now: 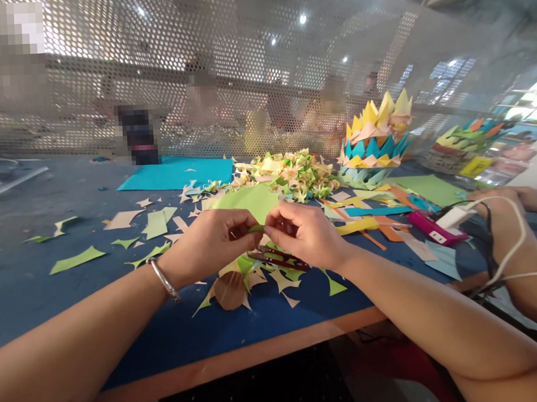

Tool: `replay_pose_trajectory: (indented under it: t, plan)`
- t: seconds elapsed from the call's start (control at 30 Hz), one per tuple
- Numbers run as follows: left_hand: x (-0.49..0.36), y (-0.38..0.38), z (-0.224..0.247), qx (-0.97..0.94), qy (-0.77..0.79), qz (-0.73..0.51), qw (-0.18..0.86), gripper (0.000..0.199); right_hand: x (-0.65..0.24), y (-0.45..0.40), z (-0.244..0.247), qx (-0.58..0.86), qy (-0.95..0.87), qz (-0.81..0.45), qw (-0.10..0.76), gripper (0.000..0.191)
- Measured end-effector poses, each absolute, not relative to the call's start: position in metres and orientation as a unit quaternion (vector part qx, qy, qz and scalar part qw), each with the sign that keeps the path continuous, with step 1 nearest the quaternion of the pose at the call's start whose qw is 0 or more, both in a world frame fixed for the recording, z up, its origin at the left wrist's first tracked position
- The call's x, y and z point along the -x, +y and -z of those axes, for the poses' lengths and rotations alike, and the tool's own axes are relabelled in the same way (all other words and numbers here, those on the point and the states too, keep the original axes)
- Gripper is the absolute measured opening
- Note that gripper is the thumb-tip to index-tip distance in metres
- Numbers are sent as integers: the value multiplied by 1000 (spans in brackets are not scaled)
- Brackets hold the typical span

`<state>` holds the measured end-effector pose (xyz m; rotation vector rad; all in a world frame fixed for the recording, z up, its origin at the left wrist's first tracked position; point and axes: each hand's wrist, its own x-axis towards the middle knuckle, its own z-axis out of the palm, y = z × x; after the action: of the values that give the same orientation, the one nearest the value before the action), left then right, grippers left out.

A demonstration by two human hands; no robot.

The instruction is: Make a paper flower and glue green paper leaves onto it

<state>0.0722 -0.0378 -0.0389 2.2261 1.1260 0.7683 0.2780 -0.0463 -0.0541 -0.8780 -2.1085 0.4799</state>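
My left hand (220,236) and my right hand (299,232) meet over the middle of the table, fingertips pinched on a small piece of green paper (255,228). Most of that piece is hidden by my fingers. Just below my right hand lies a pair of dark red thread snips (283,257) on paper offcuts. A round brown disc (230,290) rests nearer the table edge, among pointed scraps (287,281). Behind my hands lies a light green paper sheet (248,202).
A scrap heap (294,172) and blue sheet (181,172) lie farther back. Tiered paper-petal stacks (373,144) stand at right. A pink power strip (436,227) with white cables is near another person's arm (513,236). Perforated metal screen (175,62) rises behind the table (167,332).
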Motion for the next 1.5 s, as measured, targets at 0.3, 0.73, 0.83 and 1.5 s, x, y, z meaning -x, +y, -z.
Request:
replay_pose_trajectory:
  t: [0.3, 0.73, 0.83, 1.5]
  plan:
    - [-74, -38, 37, -802, 396, -306, 326, 23, -279, -47, 52, 341, -833, -196, 389, 11]
    - [-77, -43, 38, -835, 407, -305, 208, 12, -278, -47, 52, 359, -832, -188, 379, 9]
    - [-74, -42, 34, -839, 417, -298, 181, 12, -278, -47, 52, 366, -826, -203, 378, 8]
    - [-69, -33, 40, -816, 408, -279, 298, 14, -281, -43, 54, 395, -832, -214, 326, 10]
